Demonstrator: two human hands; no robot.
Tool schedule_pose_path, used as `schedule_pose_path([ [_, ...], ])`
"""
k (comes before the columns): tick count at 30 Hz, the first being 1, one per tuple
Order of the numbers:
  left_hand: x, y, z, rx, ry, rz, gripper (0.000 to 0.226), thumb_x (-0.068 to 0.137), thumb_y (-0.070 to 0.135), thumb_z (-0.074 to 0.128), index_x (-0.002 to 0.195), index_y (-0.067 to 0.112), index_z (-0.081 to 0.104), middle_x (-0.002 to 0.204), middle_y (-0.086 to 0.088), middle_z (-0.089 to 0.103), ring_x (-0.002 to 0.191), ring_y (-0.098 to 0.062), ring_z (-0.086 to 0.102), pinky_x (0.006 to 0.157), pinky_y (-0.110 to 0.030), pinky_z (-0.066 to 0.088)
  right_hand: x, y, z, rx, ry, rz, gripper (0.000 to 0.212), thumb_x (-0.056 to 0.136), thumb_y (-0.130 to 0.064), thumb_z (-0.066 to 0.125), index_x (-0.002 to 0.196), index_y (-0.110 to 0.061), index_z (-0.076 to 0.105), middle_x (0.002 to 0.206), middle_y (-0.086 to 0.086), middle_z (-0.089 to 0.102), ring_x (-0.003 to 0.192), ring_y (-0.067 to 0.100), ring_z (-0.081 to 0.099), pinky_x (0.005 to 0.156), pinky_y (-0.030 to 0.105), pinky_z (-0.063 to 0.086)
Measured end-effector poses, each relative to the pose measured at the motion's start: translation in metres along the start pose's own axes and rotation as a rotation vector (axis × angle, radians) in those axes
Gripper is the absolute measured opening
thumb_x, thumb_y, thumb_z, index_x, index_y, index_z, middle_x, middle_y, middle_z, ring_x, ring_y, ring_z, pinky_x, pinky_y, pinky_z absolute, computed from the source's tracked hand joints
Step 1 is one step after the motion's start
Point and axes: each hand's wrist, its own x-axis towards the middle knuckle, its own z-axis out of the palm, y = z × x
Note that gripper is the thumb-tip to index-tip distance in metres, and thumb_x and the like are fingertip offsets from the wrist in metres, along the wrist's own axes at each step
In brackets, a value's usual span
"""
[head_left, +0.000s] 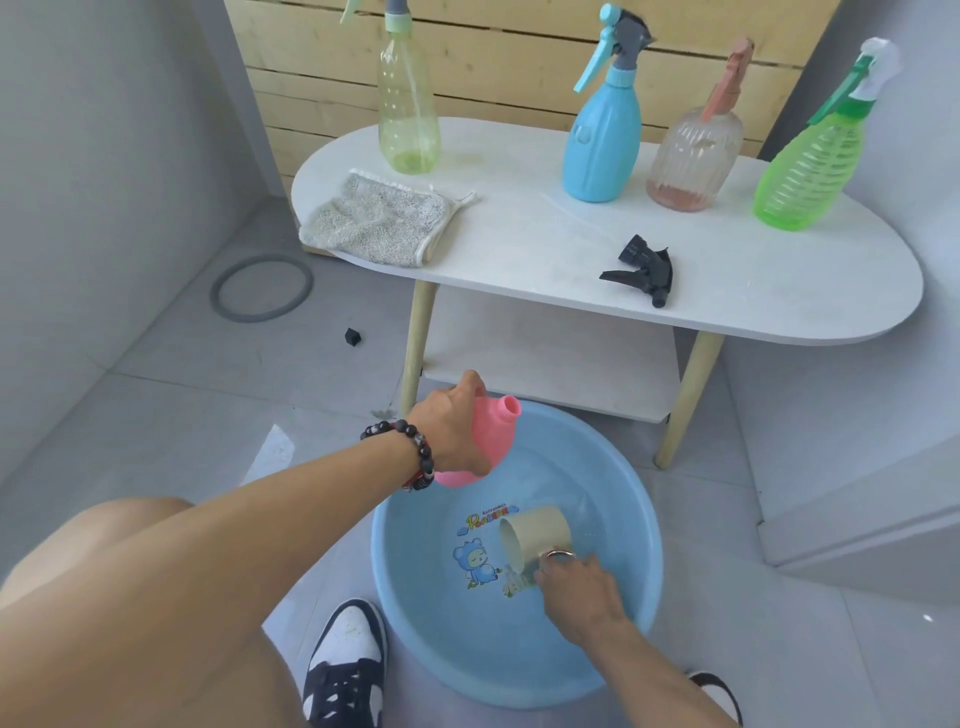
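Both hands work over the blue basin on the tiled floor. Our left hand grips the pink bottle round its body, its open neck tipped up and to the right above the far rim. Our right hand curls round the beige cup, which lies on its side in the water near the basin's middle, mouth facing left.

We judge this to be the scooping step of a refill: the cup is dipping and nothing is being poured yet. The next move calls for lifting the cup level, bringing its lip to the bottle's narrow neck and tipping slowly, with the bottle held over the basin so spills fall back in.

The basin holds shallow clear water over a cartoon print. How much the cup has taken we cannot tell, and the pink bottle is opaque.

On the white table behind, a black spray head lies loose, likely this bottle's. The yellow-green bottle and the ribbed clear bottle each show only a little liquid at the bottom. The blue bottle hides its contents, and the green bottle's level is unclear.
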Motion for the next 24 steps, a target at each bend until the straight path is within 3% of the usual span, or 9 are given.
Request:
schedule_pose_path([
  [2,-0.001,0.001,-0.001,-0.007,0.012,0.01,0.079,0.071,0.022,0.083,0.133,0.015,0.035,0.116,-0.008,0.056,0.094,-0.026,0.057,0.064,-0.031,0.049,0.0,0.0,-0.011,0.211,-0.031,0.028,0.029,0.109,-0.021,0.033,0.107,-0.018,0.061,0.118,0.008,0.068,0.109,0.033,0.062,0.09,0.039,0.045],
  [4,-0.001,0.001,-0.002,-0.012,0.016,0.013,0.079,0.07,0.023,0.083,0.133,0.015,0.035,0.116,-0.008,0.055,0.095,-0.026,0.057,0.065,-0.032,0.049,0.002,0.008,-0.017,0.514,-0.086,0.131,0.034,0.108,-0.034,0.038,0.086,-0.018,0.057,0.092,0.008,0.066,0.087,0.031,0.062,0.081,0.038,0.049],
  [6,-0.003,0.0,-0.001,-0.003,0.012,0.009,0.079,0.07,0.023,0.083,0.132,0.016,0.035,0.117,-0.007,0.055,0.095,-0.026,0.057,0.064,-0.032,0.049,0.004,0.018,-0.024,0.803,-0.154,0.216,0.037,0.103,-0.041,0.047,0.077,-0.017,0.06,0.069,0.005,0.058,0.069,0.033,0.066,0.076,0.041,0.057],
  [10,-0.006,-0.003,-0.002,0.05,-0.02,-0.012,0.079,0.07,0.026,0.084,0.131,0.016,0.035,0.115,-0.006,0.055,0.096,-0.028,0.06,0.066,-0.035,0.055,-0.005,0.034,-0.052,1.096,-0.212,0.203,0.041,0.091,-0.034,0.06,0.055,-0.02,0.049,0.05,0.007,0.044,0.061,0.035,0.067,0.079,0.055,0.059],
  [13,-0.006,-0.004,-0.004,0.098,-0.055,-0.048,0.076,0.071,0.027,0.081,0.13,0.017,0.035,0.111,-0.005,0.056,0.094,-0.026,0.062,0.068,-0.036,0.058,-0.014,0.046,-0.087,1.052,-0.132,0.163,0.046,0.085,-0.033,0.066,0.047,-0.022,0.042,0.045,0.007,0.039,0.063,0.032,0.068,0.084,0.054,0.058],
  [16,-0.005,-0.003,-0.007,0.125,-0.08,-0.063,0.075,0.074,0.027,0.078,0.135,0.018,0.034,0.111,-0.004,0.055,0.089,-0.024,0.062,0.063,-0.032,0.055,-0.026,0.057,-0.13,1.039,-0.055,0.077,0.039,0.084,-0.034,0.064,0.058,-0.016,0.042,0.046,0.005,0.036,0.068,0.032,0.071,0.088,0.057,0.056],
  [18,-0.004,-0.001,-0.01,0.123,-0.105,-0.063,0.08,0.075,0.028,0.077,0.141,0.02,0.031,0.114,-0.003,0.055,0.089,-0.023,0.06,0.06,-0.03,0.051,-0.035,0.064,-0.159,1.024,-0.01,0.051,0.037,0.083,-0.038,0.064,0.058,-0.016,0.049,0.045,0.001,0.042,0.071,0.033,0.072,0.087,0.056,0.056],
  [21,-0.004,0.004,-0.012,0.093,-0.112,-0.032,0.083,0.075,0.03,0.077,0.144,0.023,0.031,0.12,-0.003,0.055,0.09,-0.022,0.057,0.056,-0.026,0.047,-0.045,0.075,-0.198,0.95,0.08,0.01,0.057,0.097,-0.038,0.065,0.043,-0.022,0.054,0.045,-0.003,0.054,0.072,0.039,0.072,0.087,0.058,0.056],
  [24,-0.005,0.008,-0.013,0.024,-0.109,0.054,0.083,0.075,0.03,0.079,0.143,0.025,0.034,0.127,-0.004,0.054,0.096,-0.021,0.055,0.065,-0.029,0.051,-0.052,0.081,-0.23,0.886,0.194,-0.016,0.055,0.097,-0.044,0.067,0.05,-0.016,0.062,0.051,0.002,0.065,0.064,0.035,0.071,0.084,0.054,0.056],
])
